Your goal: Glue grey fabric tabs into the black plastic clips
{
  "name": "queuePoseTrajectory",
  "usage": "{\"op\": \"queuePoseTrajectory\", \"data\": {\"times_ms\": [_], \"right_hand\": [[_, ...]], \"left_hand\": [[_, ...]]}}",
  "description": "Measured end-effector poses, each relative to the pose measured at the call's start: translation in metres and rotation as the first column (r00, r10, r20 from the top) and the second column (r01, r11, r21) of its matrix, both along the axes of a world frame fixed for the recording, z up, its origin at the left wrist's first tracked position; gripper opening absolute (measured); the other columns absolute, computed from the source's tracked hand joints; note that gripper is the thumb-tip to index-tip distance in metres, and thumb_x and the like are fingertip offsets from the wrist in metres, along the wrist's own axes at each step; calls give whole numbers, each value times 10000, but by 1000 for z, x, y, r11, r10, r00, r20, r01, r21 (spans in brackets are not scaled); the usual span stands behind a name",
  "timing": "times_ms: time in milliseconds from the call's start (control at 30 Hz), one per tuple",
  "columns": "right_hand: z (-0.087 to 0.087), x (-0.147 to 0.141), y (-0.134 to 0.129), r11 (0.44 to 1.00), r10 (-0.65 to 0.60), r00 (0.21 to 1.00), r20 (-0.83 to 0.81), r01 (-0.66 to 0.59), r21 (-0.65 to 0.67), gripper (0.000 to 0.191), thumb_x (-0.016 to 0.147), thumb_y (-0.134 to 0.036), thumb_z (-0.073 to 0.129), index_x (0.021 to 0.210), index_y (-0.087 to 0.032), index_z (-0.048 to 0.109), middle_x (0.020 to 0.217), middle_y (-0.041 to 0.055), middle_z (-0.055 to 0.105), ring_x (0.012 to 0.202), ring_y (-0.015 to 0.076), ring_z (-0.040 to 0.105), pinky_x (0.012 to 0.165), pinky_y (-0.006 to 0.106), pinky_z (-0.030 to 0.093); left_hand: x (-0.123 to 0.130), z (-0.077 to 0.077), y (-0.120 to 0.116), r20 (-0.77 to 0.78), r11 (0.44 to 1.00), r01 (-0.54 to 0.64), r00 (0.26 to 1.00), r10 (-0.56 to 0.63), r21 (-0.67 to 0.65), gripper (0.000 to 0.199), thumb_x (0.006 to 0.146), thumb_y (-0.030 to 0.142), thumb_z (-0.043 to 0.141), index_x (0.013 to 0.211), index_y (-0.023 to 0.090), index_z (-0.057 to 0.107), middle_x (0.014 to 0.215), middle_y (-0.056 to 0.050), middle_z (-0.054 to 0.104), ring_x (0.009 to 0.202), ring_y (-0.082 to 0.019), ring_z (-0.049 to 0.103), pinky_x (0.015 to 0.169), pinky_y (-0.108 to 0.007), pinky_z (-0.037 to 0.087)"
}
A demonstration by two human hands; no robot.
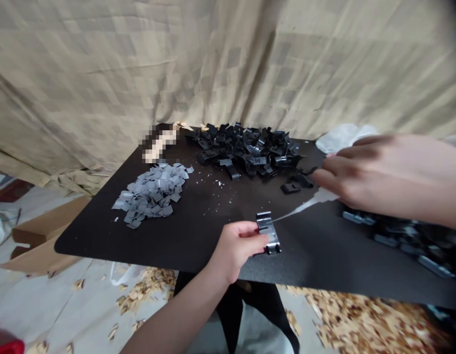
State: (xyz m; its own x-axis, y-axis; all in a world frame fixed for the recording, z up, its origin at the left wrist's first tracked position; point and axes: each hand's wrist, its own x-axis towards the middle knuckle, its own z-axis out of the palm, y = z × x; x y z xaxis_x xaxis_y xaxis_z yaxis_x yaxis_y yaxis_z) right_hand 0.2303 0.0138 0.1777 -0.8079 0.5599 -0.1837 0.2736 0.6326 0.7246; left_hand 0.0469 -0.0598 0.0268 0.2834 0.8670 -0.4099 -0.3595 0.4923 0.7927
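Note:
My left hand [235,246] pinches a glossy black plastic clip [269,236] near the front of the table, thumb across its face. From the right reaches my right hand [364,172], slightly blurred, its fingers closed around a white translucent glue bottle [326,195]. The bottle's long thin nozzle points left and down, its tip at or just above the upper right edge of the clip. Most of the bottle's body is hidden by my fingers. A few loose black clips [292,188] lie beyond the nozzle.
On the dark table [220,250] are a heap of black clips [250,150], a pile of small grey pads [152,191] and more black parts [408,241] at right. A white plastic bag [344,137] sits behind. Peeled tan scraps [375,319] and a cardboard box [46,231] are on the floor.

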Motion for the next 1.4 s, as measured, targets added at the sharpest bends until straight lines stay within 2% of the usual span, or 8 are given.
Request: {"op": "queuePoseTrajectory", "data": {"times_ms": [100,367,567,900,1067,1233,1400], "right_hand": [[-2,-5,0,999,28,1000,1,-28,-16,168,696,-63,430,596,-196,420,527,23,434,486,167,425,522,310,170],[-6,-10,4,996,-50,999,-15,48,-81,126,667,-82,472,598,-186,453,531,22,458,482,151,441,519,304,164],[-6,-12,2,994,-94,995,42,97,-58,137,646,-57,481,614,-189,502,525,22,475,479,146,437,528,299,130],[-2,-12,-1,988,-141,986,94,147,-51,100,658,-113,525,664,-213,531,558,16,488,514,138,449,527,303,143],[-3,-9,3,990,-136,988,79,139,-33,95,675,-128,512,675,-220,536,576,22,520,529,147,469,524,305,147],[-4,-6,7,995,-96,995,-27,95,-30,119,698,-100,467,638,-198,498,514,29,498,491,147,464,514,297,144],[-5,-10,3,990,-141,989,37,141,18,115,653,-86,507,672,-195,539,523,35,527,506,157,494,507,294,143]], "left_hand": [[0,1,-1,19,1000,-1,1000,1,-12,282,597,245,735,828,91,689,776,-84,657,718,-151,589,723,-286,445],[-2,3,-3,36,1000,-20,999,20,-11,287,581,266,753,810,104,695,764,-71,657,719,-144,590,718,-269,443],[-2,3,-2,20,999,-48,999,48,-15,231,616,228,727,807,103,687,780,-73,656,727,-138,586,726,-272,448],[1,7,-2,-1,993,-100,995,100,-68,231,586,199,741,781,96,673,760,-74,656,720,-150,590,734,-295,447],[1,6,-3,21,997,-71,997,71,-37,207,608,209,730,775,98,677,781,-78,655,738,-148,591,751,-295,446],[2,4,-3,34,988,-111,993,115,-110,265,567,191,766,797,99,669,757,-69,656,729,-157,601,757,-320,455],[2,2,-3,80,986,-103,990,114,-132,224,594,151,748,794,93,663,765,-68,658,729,-150,608,755,-311,469]]}}
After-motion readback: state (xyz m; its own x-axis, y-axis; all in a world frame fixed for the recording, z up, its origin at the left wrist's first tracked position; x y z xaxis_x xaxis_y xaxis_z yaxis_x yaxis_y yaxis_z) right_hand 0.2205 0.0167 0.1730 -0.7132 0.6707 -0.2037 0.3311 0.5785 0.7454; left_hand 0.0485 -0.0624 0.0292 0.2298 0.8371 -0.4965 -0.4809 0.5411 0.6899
